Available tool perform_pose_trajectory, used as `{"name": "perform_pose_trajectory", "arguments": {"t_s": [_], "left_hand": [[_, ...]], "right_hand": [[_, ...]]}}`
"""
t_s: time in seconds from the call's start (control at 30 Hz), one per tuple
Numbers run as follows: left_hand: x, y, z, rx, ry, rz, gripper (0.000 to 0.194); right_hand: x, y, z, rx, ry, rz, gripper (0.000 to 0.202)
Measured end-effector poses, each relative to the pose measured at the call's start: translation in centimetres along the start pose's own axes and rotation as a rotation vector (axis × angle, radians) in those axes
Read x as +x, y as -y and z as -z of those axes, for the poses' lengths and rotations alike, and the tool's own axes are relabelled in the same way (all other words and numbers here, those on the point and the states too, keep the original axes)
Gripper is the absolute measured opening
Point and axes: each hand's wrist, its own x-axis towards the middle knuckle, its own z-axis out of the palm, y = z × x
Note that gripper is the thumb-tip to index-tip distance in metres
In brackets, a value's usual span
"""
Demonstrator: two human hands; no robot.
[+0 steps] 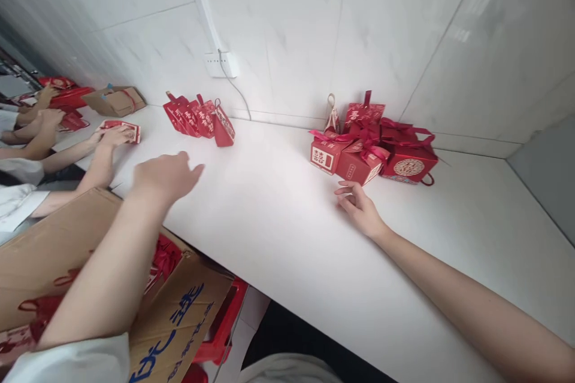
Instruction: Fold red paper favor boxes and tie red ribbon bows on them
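Observation:
My left hand (164,178), slightly blurred, hovers over the left part of the white table (269,203). Its thumb stands apart from its fingers and nothing shows in it. Beyond it, several red gift bags (186,115) stand in a row, with a red pouch with a loop handle (223,128) at their right end. On the right, my right hand (357,206) holds nothing, its fingers loosely bent and apart. Just in front of its fingertips sit red gift boxes with ribbon bows (359,164); whether it touches the nearest one I cannot tell. A larger red box (408,161) stands beside them.
Below my left arm is an open cardboard carton (179,305) holding red ribboned items, above a red stool (222,326). Other people's hands (114,134) work at the left, one pair on a red box. A socket (221,64) with a cable is on the wall.

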Motion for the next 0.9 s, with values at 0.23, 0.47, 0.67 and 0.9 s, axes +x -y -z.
{"name": "perform_pose_trajectory", "arguments": {"t_s": [0.23, 0.47, 0.67, 0.9], "left_hand": [[2.4, -18.0, -0.5, -0.37, 0.044, -0.257, 0.054], [-1.4, -23.2, -10.8, -0.484, -0.028, -0.375, 0.054], [-1.9, -23.0, -12.1, -0.627, -0.087, -0.498, 0.039], [-2.6, -22.7, -10.9, -0.775, -0.109, -0.643, 0.038]], "right_hand": [[0.0, 2.2, 0.5, -0.256, -0.082, 0.203, 0.023], [3.1, 3.4, 5.0, -0.608, -0.451, 0.391, 0.057], [5.2, 2.4, 6.4, -0.768, -0.435, 0.144, 0.076], [3.2, 9.1, 8.6, -0.735, -0.136, -0.057, 0.055]]}}
